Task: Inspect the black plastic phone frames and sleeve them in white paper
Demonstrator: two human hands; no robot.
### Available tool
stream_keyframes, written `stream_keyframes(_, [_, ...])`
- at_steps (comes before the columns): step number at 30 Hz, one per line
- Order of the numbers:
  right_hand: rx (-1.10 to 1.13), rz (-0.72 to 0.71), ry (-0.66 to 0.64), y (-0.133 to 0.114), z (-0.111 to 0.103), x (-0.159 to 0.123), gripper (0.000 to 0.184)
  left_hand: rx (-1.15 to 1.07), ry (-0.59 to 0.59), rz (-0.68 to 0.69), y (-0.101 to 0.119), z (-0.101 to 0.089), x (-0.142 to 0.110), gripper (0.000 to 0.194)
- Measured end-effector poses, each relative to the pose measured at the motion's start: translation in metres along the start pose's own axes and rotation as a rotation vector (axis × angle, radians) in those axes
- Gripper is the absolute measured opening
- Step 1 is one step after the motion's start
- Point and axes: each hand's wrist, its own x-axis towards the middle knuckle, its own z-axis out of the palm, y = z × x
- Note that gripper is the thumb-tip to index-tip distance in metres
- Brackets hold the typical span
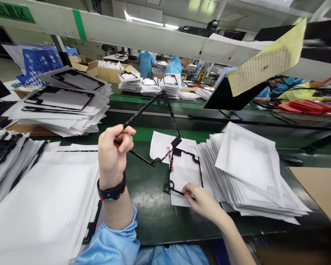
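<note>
Dark green bench (151, 213): 1 white-sheet stack (245, 162) at right, loose papers (158, 146) left of it.

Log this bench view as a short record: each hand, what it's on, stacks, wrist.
left_hand: left hand holds raised frame, black, tilted
right_hand: right hand at near edge of lower frame; grip unclear
lower_frame: black, over a white sheet
right_stack: white sheets, fanned unevenly
left_rear_stack: white sheets with black frames
left_wrist: dark wristband
</note>
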Motion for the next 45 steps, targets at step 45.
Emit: stream_keyframes(45, [1.461,-0.535,0.516,-0.133,-0.055,0.007,0.017,0.099,-0.592,-0.398,-0.007,0.029,-0.075,0.047])
